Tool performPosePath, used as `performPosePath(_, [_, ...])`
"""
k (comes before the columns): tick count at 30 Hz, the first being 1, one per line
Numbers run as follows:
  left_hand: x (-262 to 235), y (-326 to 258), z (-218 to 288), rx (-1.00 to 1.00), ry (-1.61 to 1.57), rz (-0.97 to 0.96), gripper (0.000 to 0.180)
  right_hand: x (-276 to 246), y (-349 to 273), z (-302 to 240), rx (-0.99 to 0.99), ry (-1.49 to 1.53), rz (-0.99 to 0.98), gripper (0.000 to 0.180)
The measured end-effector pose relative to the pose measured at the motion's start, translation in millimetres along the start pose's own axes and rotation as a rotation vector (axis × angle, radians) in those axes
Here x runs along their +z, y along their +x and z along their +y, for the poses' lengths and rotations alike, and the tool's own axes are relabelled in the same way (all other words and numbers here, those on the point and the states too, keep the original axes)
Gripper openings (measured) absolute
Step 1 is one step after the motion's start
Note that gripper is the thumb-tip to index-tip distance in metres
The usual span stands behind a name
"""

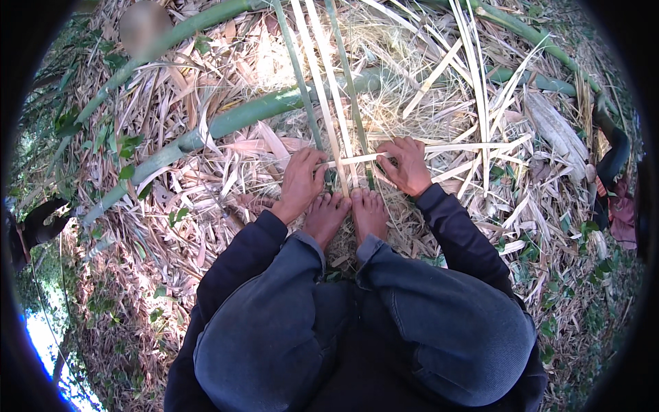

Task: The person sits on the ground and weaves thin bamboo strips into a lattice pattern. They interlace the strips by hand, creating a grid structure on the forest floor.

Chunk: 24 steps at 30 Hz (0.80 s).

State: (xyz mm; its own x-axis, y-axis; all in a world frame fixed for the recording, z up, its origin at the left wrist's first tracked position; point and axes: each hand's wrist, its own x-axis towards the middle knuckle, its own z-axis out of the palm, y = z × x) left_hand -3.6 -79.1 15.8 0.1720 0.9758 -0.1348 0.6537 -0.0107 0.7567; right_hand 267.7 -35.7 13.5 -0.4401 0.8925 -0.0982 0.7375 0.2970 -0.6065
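Pale crosswise strip [360, 158] in narrow pinches of left hand [301, 180] and right hand [408, 166]

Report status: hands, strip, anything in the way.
Left hand and right hand gripping cross strip. It crosses pale long strips. Bare feet close below.

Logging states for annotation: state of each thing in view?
Left hand: fingers curled at crosswise strip's left end; grip unclear
Right hand: pinching crosswise strip
Crosswise strip: pale, crossing pale lengthwise strips
Pale lengthwise strips: side by side
Green strips: one either side of pale pair
Green stalk: lying down
Feet: bare
Trouser cuffs: turned up
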Motion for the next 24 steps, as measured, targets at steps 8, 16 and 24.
performPosePath(8, [0.8, 0.2, -1.8, 0.000, -0.019, -0.009, 0.019, -0.6, 0.0, -0.6, 0.012, -0.002, -0.004, 0.011])
performPosePath(16, [1.2, 0.6, -2.4, -0.004, -0.008, -0.010, 0.019, 0.5, -0.3, -0.2, 0.010, 0.006, 0.007, 0.011])
performPosePath(24, [1.7, -0.4, -3.0, 0.001, -0.012, -0.005, 0.019, -0.9, 0.8, -1.7, 0.015, 0.000, -0.005, 0.012])
